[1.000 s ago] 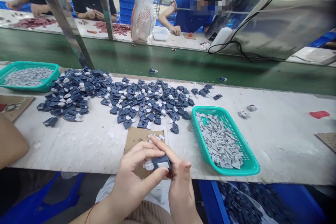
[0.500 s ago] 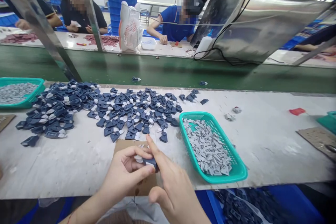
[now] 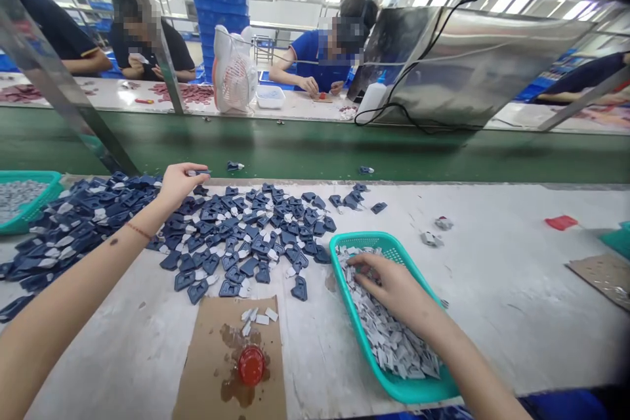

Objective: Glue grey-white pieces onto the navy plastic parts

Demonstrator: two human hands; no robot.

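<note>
Stretched out to the far left, my left hand (image 3: 181, 185) is closed on a small dark blue plastic piece (image 3: 199, 172), above the back of a spread of dark blue pieces with white tips (image 3: 249, 230). My right hand (image 3: 391, 283) dips into a green plastic basket (image 3: 357, 348), its fingers apart over small grey-white pieces (image 3: 398, 344); its fingertips are partly hidden. Between my arms lies a cardboard sheet (image 3: 197, 367) with wet brown stains. A small red round container (image 3: 251, 365) stands on it, with several loose grey-white pieces (image 3: 262, 319) behind.
Another green basket (image 3: 46, 203) stands at the left, beside the heaped blue pieces. A red scrap (image 3: 561, 222) and a second cardboard sheet (image 3: 598, 275) lie at the right. A slanting metal post (image 3: 83, 118) rises at the left. Co-workers sit across the green strip (image 3: 295, 151).
My hands were together over the cardboard, around a dark blue piece. Now the left has gone far left with a blue piece, and the right has moved into the basket. The red container shows now.
</note>
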